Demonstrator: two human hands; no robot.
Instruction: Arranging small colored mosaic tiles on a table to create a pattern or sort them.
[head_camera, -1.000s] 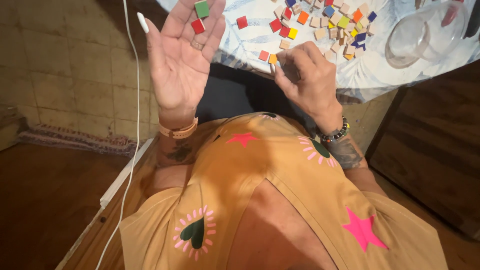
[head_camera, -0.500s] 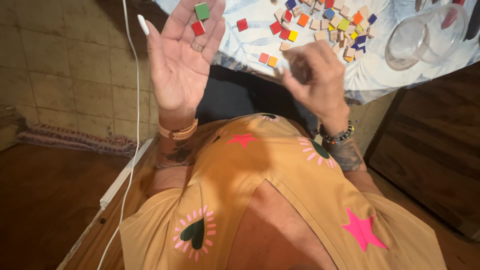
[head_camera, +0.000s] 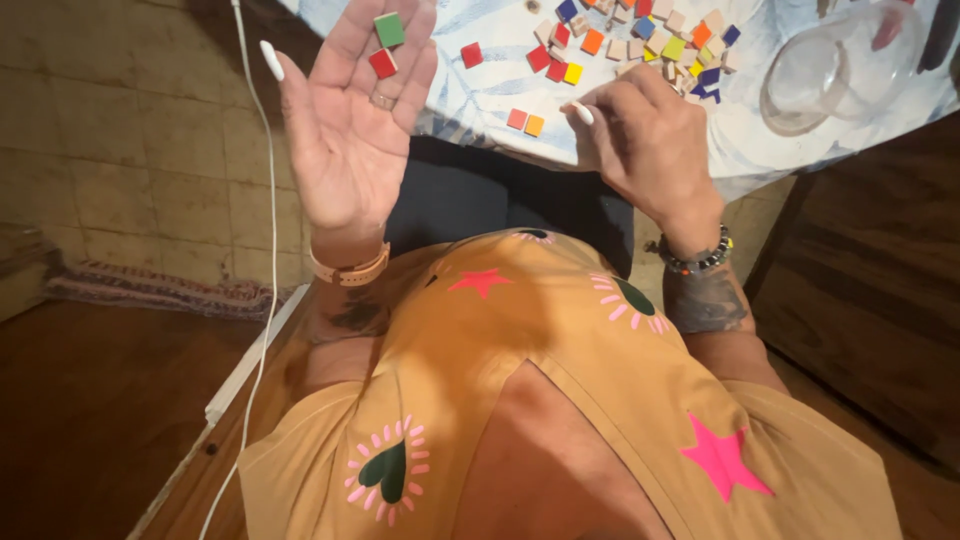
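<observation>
Left hand (head_camera: 350, 140) open wide, palm up, green tile (head_camera: 389, 29) and red tile (head_camera: 382, 63) on fingers. Right hand (head_camera: 645, 140) curled narrow over table (head_camera: 480, 95) edge, contents hidden.

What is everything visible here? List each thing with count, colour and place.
green tile: one, green, on the left hand's fingers
red tile: one, red, on the same fingers, below the green one
loose tiles: many, mixed colours, scattered on the table
table: one, pale blue-patterned cover, top
glass bowl: one, clear, table's right side
cable: one, white, hanging at left
left hand: open, palm up
right hand: closed, at the table edge; any contents hidden
</observation>
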